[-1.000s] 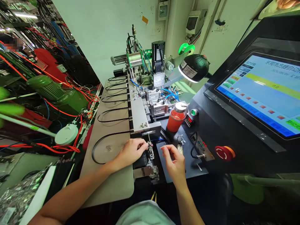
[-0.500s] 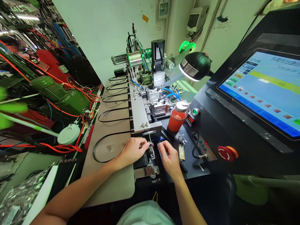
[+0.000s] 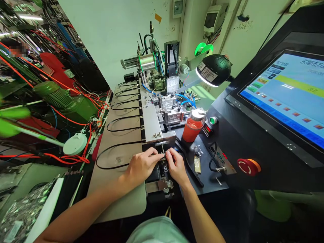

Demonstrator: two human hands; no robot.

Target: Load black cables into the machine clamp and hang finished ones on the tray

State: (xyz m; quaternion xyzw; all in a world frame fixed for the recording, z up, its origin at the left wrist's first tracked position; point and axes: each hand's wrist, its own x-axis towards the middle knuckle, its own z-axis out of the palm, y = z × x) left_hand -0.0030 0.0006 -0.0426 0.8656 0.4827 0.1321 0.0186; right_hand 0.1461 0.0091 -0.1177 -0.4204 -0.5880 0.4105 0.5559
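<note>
My left hand [image 3: 141, 165] rests on the grey work surface [image 3: 121, 199], fingers pinched on the end of a black cable loop [image 3: 111, 148] at the small metal fixture [image 3: 164, 165]. My right hand [image 3: 176, 166] meets it from the right, fingers curled and pinched at the same fixture. What its fingertips hold is too small to make out. The fixture sits at the near end of a long metal rail [image 3: 150, 121] with several more black cable loops laid beside it.
A red bottle with a white cap [image 3: 192, 125] stands right of the rail. A black lamp [image 3: 215, 69] hangs above. A control panel with a red emergency button [image 3: 249, 166] and a touchscreen [image 3: 288, 98] fills the right. Tangled cables and green motors lie left.
My right hand has moved left from the black mat to the fixture and closed in beside my left hand. The left hand has stayed at the fixture.
</note>
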